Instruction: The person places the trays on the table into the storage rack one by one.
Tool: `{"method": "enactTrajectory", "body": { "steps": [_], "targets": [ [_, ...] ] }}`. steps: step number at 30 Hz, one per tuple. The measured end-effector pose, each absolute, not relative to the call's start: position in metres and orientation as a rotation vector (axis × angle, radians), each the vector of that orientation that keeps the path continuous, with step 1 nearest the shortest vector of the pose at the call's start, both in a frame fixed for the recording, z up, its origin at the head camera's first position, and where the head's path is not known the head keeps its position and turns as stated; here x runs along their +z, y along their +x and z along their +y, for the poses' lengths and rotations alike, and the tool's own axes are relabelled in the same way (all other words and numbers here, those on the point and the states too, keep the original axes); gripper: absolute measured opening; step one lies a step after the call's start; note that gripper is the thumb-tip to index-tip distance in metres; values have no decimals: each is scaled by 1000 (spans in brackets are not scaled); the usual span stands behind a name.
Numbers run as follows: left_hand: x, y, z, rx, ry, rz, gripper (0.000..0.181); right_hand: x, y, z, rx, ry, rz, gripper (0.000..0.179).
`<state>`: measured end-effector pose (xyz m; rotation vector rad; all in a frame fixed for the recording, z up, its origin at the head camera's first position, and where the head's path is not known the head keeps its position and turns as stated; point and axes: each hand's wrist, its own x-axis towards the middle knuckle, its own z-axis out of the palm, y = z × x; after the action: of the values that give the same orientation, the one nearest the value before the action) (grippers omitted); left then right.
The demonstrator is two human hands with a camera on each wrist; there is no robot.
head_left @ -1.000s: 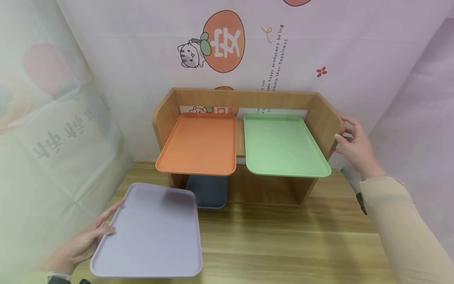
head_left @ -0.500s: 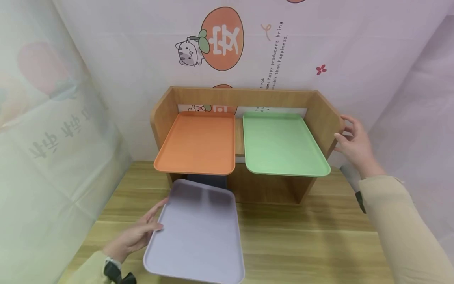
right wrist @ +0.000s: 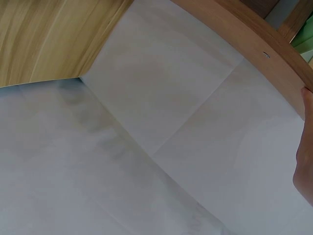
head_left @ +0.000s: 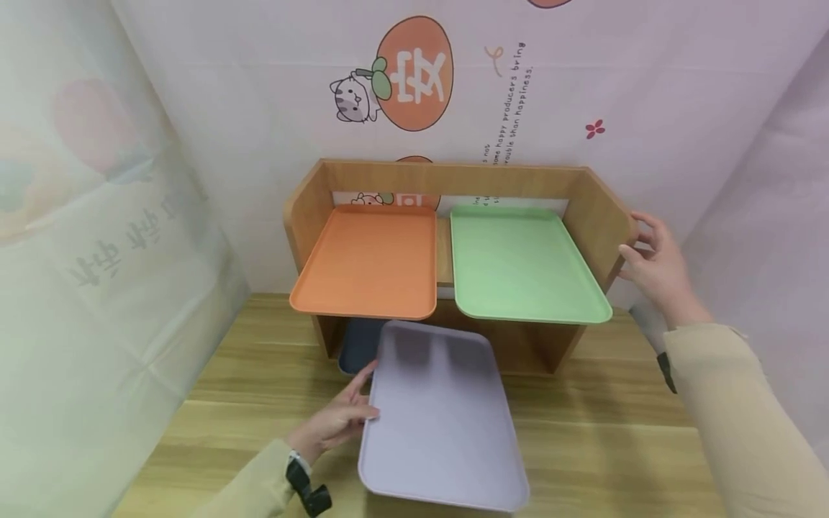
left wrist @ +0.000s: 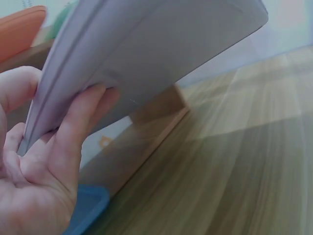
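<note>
My left hand pinches the left edge of a lavender tray, thumb on top and fingers beneath, as the left wrist view shows. The tray is tilted above the table, its far edge in front of the lower level of a wooden shelf. My right hand grips the front edge of the shelf's right side panel. On the upper level lie an orange tray at left and a green tray at right. A dark blue tray sits at lower left, partly hidden behind the lavender one.
The shelf stands on a wood-grain table. Printed cloth hangs behind it and at both sides. The orange and green trays jut out past the shelf's front.
My left hand has carried the lavender tray rightward, from the left side of the table to in front of the shelf's middle. The right hand has kept its grip on the side panel.
</note>
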<state>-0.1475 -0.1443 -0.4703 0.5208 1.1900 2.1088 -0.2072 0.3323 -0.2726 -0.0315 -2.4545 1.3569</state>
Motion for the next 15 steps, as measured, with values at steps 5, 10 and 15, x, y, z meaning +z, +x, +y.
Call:
{"method": "enactTrajectory", "body": {
  "steps": [5,10,15],
  "targets": [
    [-487,-146,-115,2095,443,1177,98,-272,-207,333,1369,-44,-2469,58],
    [-502,-146,-92,2084,353,1207,97,-271,-207,332,1375,-56,-2470,58],
    [-517,-147,-71,2030,263,1319,95,-270,-206,333,1384,-57,-2465,58]
  ]
}}
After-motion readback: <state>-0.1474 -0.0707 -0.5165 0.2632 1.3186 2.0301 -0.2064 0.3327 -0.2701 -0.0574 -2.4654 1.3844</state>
